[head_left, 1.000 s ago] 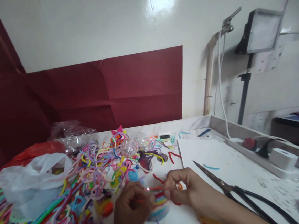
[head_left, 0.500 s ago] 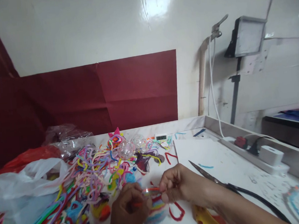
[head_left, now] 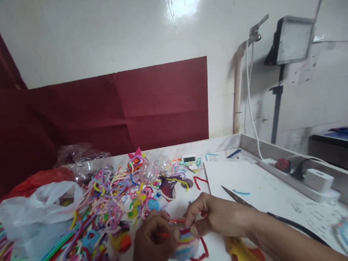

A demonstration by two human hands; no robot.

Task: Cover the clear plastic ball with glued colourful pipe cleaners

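My left hand [head_left: 155,236] and my right hand [head_left: 209,216] meet low in the middle, fingers pinched. Between them runs an orange-red pipe cleaner [head_left: 177,220], along the clear top edge of a small round object [head_left: 186,248]. Bands of red, yellow, blue and pale pipe cleaner wrap that object, and my fingers partly cover it. A bent red pipe cleaner [head_left: 205,248] lies just beyond it. Under my right forearm are black-handled scissors [head_left: 238,196] and a yellow tool with red parts [head_left: 242,255], perhaps a glue gun.
Tangled coloured pipe cleaners [head_left: 107,204] heap up on the left beside a white plastic bag [head_left: 39,217]. A small digital display [head_left: 189,159] stands at the back. On the right are a white board [head_left: 234,174], a power strip [head_left: 304,184] with plugs, and a lamp [head_left: 295,38].
The view has shifted slightly, moving the scene a little to the right. Both hands keep their pinch, and the banded object shows a bit more below them.
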